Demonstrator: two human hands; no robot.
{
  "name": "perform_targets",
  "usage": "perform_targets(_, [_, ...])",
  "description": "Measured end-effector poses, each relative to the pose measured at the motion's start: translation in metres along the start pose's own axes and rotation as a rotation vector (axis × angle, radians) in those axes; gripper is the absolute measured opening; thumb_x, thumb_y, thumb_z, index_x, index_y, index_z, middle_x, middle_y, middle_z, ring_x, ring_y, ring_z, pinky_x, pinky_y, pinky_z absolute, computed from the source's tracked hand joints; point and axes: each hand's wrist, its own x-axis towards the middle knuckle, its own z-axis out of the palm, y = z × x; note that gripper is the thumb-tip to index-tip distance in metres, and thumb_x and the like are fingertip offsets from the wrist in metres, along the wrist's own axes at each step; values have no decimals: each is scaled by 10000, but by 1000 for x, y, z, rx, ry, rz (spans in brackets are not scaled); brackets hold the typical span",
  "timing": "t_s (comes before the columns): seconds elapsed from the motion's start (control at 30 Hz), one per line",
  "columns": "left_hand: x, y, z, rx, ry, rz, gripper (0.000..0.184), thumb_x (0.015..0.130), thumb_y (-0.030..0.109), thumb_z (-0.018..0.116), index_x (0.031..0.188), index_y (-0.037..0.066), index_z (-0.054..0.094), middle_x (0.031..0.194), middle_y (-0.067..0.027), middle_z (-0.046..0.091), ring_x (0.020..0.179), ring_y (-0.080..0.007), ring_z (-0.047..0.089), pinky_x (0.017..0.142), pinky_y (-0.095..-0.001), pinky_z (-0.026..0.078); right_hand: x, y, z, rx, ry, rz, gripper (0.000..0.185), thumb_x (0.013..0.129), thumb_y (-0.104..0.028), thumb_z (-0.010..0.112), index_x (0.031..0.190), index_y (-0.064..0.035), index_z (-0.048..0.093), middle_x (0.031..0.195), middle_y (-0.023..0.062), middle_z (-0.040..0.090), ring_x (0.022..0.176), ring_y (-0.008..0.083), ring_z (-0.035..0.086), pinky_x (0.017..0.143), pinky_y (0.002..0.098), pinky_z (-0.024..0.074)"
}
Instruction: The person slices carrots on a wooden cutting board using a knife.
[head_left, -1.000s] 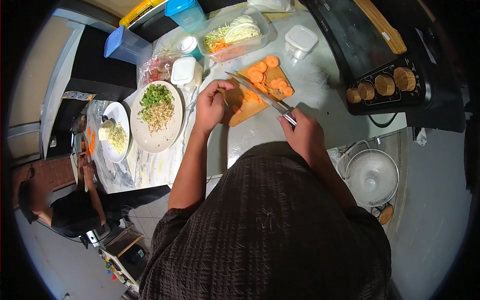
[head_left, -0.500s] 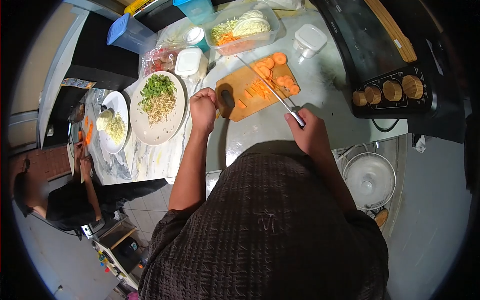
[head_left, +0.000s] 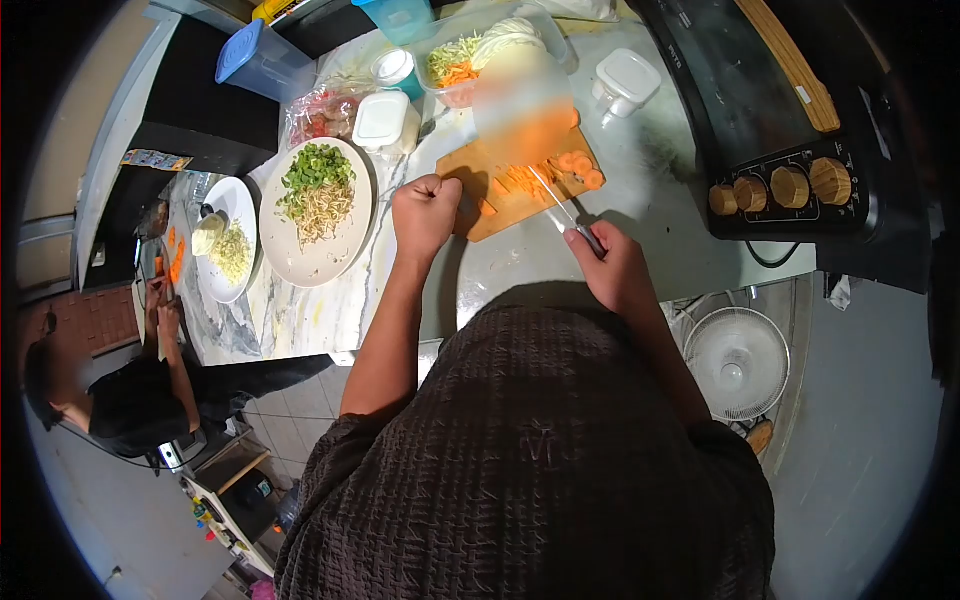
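Note:
My right hand (head_left: 618, 268) is closed around the handle of a knife (head_left: 553, 197), whose blade reaches over the wooden cutting board (head_left: 485, 228). Under and beside the blade are carrot strips (head_left: 518, 182), with round carrot slices (head_left: 577, 165) at the board's right side. At the board's left edge, my left hand (head_left: 427, 215) is curled into a fist; what it holds, if anything, is hidden. A blurred patch hides the far part of the board and part of the clear container (head_left: 560, 62) of shredded vegetables and cabbage.
Left of the board stand a plate (head_left: 283, 250) of chopped greens and sprouts and a white-lidded tub (head_left: 385, 122). Another lidded tub (head_left: 627, 80) stands right, near a black appliance (head_left: 790, 215) with wooden knobs. Far left, another person (head_left: 135, 405) works with carrots.
My left hand has moved right, over the board's left edge. The knife's blade has swung and its tip now lies nearer, over the carrot strips. A blurred patch now covers the board's far part.

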Motion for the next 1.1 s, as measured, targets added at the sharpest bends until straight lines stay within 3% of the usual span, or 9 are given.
perform_targets(0.1, [2,-1,-2,45,-124,-65,199,780,157,661,675,29,550,522,-35,545,449,-126,477,464,-292,378,0,2,0,30,8,-3,363,882,-312,663,773,23,574,571,111,531,520,160,480,531,336,409])
perform_targets(0.17, [0,20,1,577,112,607,94,813,113,645,782,37,600,619,-45,595,541,-102,534,529,-255,424,1,4,1,33,11,-10,365,882,-311,664,771,24,574,569,108,526,518,157,474,528,336,406])
perform_targets(0.2, [-1,23,2,577,111,605,94,813,113,645,782,37,600,619,-45,595,541,-102,534,529,-255,424,1,5,2,37,13,-17,366,882,-311,665,769,25,573,566,105,520,515,154,468,524,335,404])
perform_targets(0.27, [-1,25,4,340,-173,267,145,810,137,674,902,37,625,690,-52,626,608,-128,577,593,-272,456,2,6,3,26,-1,-14,375,888,-317,656,765,26,568,568,108,517,521,155,469,528,336,404])
perform_targets(0.37, [-5,27,15,265,-220,117,177,817,170,693,913,27,652,698,-63,649,622,-163,616,615,-288,483,3,5,2,-2,-53,16,396,908,-331,628,760,29,556,575,126,512,535,163,467,541,340,407])
perform_targets(0.47, [-7,16,25,360,-150,221,181,810,208,688,847,32,668,709,-106,675,649,-253,650,664,-360,511,1,1,5,-1,-105,69,421,935,-347,582,758,34,543,603,169,527,556,227,496,570,364,420])
perform_targets(0.7, [-5,16,30,357,-128,52,179,808,213,692,838,36,695,746,-119,697,710,-258,676,701,-361,520,2,-12,11,-113,-190,87,450,978,-380,469,833,36,562,793,270,604,814,468,571,702,484,447])
perform_targets(0.97, [6,15,28,340,-284,-70,227,855,193,649,904,-28,661,785,-110,706,702,-177,693,658,-286,524,6,-12,17,-179,-222,103,452,989,-378,433,900,46,560,861,279,624,885,472,580,779,514,446])
perform_targets(1.1, [4,20,28,151,-231,-180,220,817,206,633,898,8,680,788,-132,700,755,-226,691,714,-335,520,6,-9,19,-155,-257,135,462,990,-384,423,950,56,558,921,297,621,934,479,570,809,516,445])
